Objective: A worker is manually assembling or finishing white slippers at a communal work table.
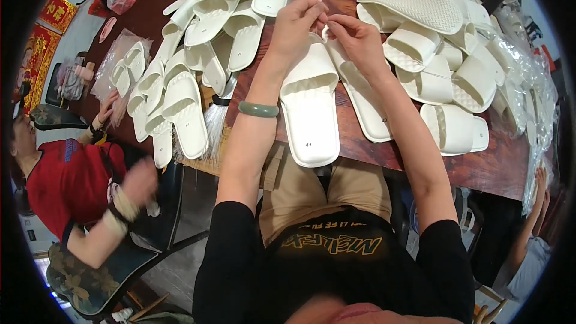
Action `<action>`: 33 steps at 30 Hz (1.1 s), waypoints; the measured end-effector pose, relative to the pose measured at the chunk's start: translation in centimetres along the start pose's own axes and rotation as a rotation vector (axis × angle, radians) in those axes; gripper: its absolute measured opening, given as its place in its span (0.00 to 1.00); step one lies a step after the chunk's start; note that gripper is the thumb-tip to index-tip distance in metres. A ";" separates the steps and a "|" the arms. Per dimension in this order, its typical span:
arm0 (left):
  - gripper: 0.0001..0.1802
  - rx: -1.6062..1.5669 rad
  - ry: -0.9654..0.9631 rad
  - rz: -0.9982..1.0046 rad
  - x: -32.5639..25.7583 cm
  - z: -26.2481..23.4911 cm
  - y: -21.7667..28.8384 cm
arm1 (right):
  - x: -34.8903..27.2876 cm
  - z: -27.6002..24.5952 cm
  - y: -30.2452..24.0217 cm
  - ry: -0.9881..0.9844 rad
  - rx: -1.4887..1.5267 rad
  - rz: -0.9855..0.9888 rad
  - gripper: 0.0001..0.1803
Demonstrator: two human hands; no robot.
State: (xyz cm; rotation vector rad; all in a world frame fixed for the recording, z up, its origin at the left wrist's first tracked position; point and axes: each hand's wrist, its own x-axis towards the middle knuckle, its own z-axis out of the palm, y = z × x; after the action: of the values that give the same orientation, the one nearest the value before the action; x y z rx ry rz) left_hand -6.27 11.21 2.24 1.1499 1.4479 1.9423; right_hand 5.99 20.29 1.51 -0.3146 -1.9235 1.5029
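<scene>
Our left hand (295, 27) and right hand (359, 39) pinch together, apparently on some small white piece, just above the white slipper pair (309, 108) lying on the wooden table (480, 168).

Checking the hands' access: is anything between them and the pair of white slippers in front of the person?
Nothing visible. The left hand and right hand meet at the top ends of the pair of white slippers, fingertips pinching something small there.
</scene>
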 end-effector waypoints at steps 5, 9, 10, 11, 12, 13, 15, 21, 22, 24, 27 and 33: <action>0.10 -0.045 -0.036 -0.031 0.0 0.8 0.2 | -0.1 -1.3 0.7 0.096 0.073 0.026 0.10; 0.10 -0.085 0.038 -0.045 0.0 0.7 0.3 | 0.1 -1.0 1.1 0.202 0.121 -0.028 0.10; 0.10 -0.110 0.055 -0.058 0.1 0.6 0.2 | 0.0 -0.9 1.1 0.207 0.124 -0.024 0.10; 0.10 -0.107 0.051 -0.062 0.2 0.5 0.2 | -0.1 -0.7 1.0 0.224 0.155 -0.032 0.10; 0.10 -0.114 0.040 -0.072 0.2 0.4 0.1 | -0.1 -0.6 1.0 0.241 0.185 -0.039 0.09; 0.10 -0.121 0.028 -0.080 0.3 0.4 0.0 | -0.1 -0.5 1.1 0.246 0.185 -0.038 0.09; 0.10 -0.128 0.004 -0.084 0.3 0.5 -0.2 | 0.0 -0.5 1.4 0.283 0.243 -0.087 0.08; 0.11 -0.122 -0.018 -0.112 0.2 0.5 -0.1 | -0.1 -0.5 1.3 0.283 0.251 -0.097 0.07; 0.11 -0.152 -0.026 -0.119 0.2 0.4 -0.1 | -0.2 -0.6 1.1 0.286 0.251 -0.098 0.07; 0.11 -0.159 -0.043 -0.120 0.2 0.3 0.0 | -0.3 -0.7 0.8 0.264 0.184 -0.089 0.06; 0.11 -0.176 -0.066 -0.125 0.2 0.3 -0.1 | -0.3 -0.7 1.1 0.273 0.154 -0.121 0.06; 0.11 -0.201 -0.077 -0.132 0.2 0.2 -0.2 | -0.2 -0.7 1.2 0.266 0.156 -0.121 0.06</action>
State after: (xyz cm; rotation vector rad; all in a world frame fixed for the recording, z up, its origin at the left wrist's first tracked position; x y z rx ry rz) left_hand -6.23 11.53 2.17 1.0012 1.2255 1.8827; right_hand 6.36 21.10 0.43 -0.3055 -1.5800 1.4431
